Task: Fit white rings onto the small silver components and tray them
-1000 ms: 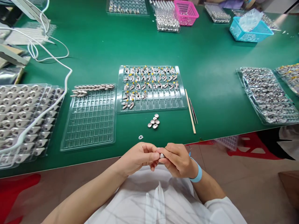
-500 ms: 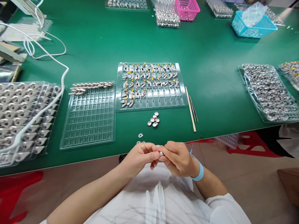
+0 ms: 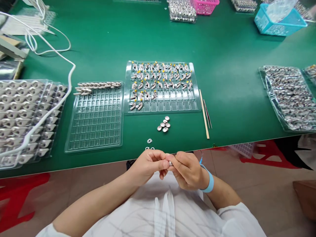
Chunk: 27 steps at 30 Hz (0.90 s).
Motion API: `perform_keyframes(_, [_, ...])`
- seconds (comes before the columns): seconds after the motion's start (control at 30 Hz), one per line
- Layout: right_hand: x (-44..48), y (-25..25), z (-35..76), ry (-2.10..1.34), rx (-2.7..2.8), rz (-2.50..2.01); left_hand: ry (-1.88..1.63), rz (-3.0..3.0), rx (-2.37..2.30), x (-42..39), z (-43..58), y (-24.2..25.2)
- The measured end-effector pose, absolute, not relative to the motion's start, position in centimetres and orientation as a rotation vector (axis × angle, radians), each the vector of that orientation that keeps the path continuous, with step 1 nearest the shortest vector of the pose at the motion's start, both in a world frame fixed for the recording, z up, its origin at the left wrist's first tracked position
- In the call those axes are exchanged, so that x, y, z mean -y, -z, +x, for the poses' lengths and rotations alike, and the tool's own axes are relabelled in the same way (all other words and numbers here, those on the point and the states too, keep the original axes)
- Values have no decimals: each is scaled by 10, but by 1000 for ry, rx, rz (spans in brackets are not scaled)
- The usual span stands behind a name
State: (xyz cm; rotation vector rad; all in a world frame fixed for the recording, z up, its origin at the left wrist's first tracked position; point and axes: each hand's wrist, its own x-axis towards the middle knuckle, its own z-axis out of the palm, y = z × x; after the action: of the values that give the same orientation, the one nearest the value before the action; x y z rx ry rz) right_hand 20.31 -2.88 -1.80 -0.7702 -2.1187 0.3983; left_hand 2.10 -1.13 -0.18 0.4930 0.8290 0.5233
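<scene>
My left hand and my right hand meet in front of my body, at the table's near edge. Between their fingertips is a small rounded silver-grey part, mostly covered by the fingers. Both hands are closed in a pinch on it. Just beyond them lie several small round metal caps in a loose cluster. A few thin white rings rest near the edge, left of the caps. Farther back, a clear tray carries rows of small grey parts with yellow tabs.
Left of centre is another clear tray with grey pieces along its top. Large trays of metal parts fill the far left, crossed by a white cable. A wooden stick and tweezers lie right; beyond are a filled tray and blue basket.
The view has shifted slightly, so the table items appear a little higher and mostly farther right. Both hands keep their pinch on the small part, with hardly any movement.
</scene>
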Motion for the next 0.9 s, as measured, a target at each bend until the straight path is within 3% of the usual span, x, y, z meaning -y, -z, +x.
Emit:
perform_keyframes(0.27, [21, 15, 202, -448, 2058, -809, -507, 526, -798, 1, 18, 1])
perform_keyframes(0.53, [19, 22, 202, -990, 1720, -969, -751, 969, -1035, -11, 4, -14])
perform_keyframes(0.67, [16, 23, 208, -905, 1728, -1115, -880, 1309, -1165, -13, -17, -17])
perform_keyframes(0.9, [-10, 31, 201, -648, 1900, -993, -998, 1574, -1598, -47, -83, -22])
